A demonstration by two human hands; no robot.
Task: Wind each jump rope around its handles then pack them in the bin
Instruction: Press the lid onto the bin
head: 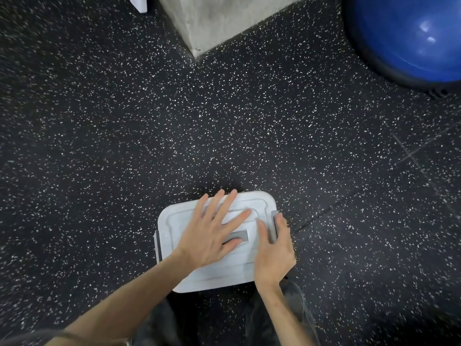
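Observation:
A white plastic bin (174,221) with its lid on sits on the speckled black floor just in front of me. My left hand (212,233) lies flat on the lid with its fingers spread and straight. My right hand (273,250) is at the bin's right edge, thumb on the lid and fingers curled around the grey latch (274,216). A second grey latch (157,245) shows on the left side. No jump rope is in sight; the lid hides the bin's inside.
A concrete block (224,18) stands at the top centre. A blue balance ball (411,38) fills the top right corner. A white object (138,3) pokes in at the top left. My dark trouser legs (162,320) are below the bin.

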